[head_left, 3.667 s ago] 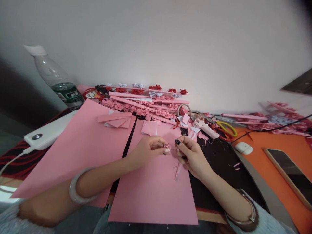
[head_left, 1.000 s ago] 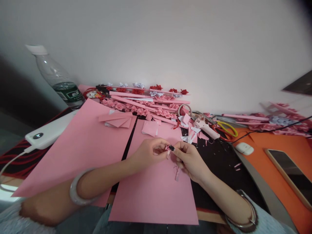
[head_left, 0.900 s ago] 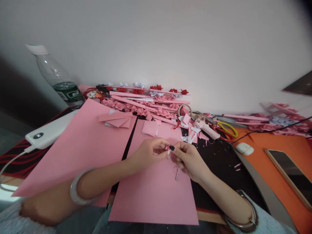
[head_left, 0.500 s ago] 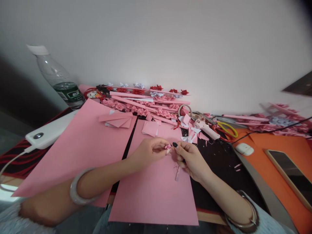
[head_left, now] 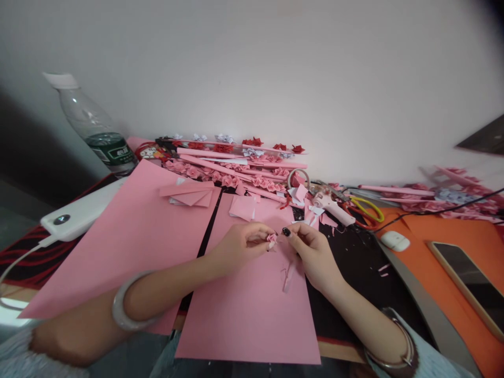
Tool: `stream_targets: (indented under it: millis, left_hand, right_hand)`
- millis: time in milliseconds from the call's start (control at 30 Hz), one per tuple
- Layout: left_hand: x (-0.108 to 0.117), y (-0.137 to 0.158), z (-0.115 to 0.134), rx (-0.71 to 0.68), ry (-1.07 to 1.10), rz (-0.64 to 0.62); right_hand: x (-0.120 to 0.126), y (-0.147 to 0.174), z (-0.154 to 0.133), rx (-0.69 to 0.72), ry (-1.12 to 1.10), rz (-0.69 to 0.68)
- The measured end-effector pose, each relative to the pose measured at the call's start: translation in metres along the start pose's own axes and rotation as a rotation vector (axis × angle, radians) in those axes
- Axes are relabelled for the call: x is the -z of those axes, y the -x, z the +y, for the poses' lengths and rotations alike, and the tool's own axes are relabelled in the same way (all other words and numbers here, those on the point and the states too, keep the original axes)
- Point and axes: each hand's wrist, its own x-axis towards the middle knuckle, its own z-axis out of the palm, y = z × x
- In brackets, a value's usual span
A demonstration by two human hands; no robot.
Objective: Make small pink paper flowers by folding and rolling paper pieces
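Note:
Between the thumb and fingers of my left hand (head_left: pixel 244 242) is a small pink paper rose (head_left: pixel 272 239), its folded layers facing up. Just to the right of it is my right hand (head_left: pixel 313 252), thumb and forefinger drawn together in a pinch. Whatever the right fingertips hold, if anything, is too small to make out. Below the hands lies a large pink paper sheet (head_left: pixel 248 310), with thin pink paper strips (head_left: pixel 289 277) resting on it. Small folded pink paper pieces (head_left: pixel 243 207) sit at the sheet's far end.
Paper flowers and pink sticks (head_left: pixel 220 167) line the wall. Near them lie a tape roll (head_left: pixel 298 179), a pink glue gun (head_left: pixel 334 207) and yellow-handled scissors (head_left: pixel 370 208). A bottle (head_left: pixel 106 142) and power bank (head_left: pixel 81 210) stand left; an earbud case (head_left: pixel 395 241) and phone (head_left: pixel 472 283) lie right.
My right hand has shifted slightly to the right, widening the gap to the paper rose. My left hand keeps the rose in nearly the same place.

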Motion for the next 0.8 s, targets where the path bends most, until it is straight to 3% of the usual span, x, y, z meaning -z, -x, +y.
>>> stream_targets:
  millis: [167, 533, 800]
  left_hand:
    - [-0.0001, 0.0006, -0.0021, 0.023, -0.007, -0.038]
    - [0.0034, -0.0055, -0.0075, 0.147, 0.178, -0.098]
    - [0.0026, -0.0053, -0.0062, 0.155, 0.214, -0.082]
  right_hand:
    - [0.0018, -0.0006, -0.0005, 0.2, 0.292, 0.006]
    - [0.0001, -0.0001, 0.0067, 0.176, 0.331, 0.013]
    - [0.0013, 0.0004, 0.0085, 0.228, 0.385, 0.058]
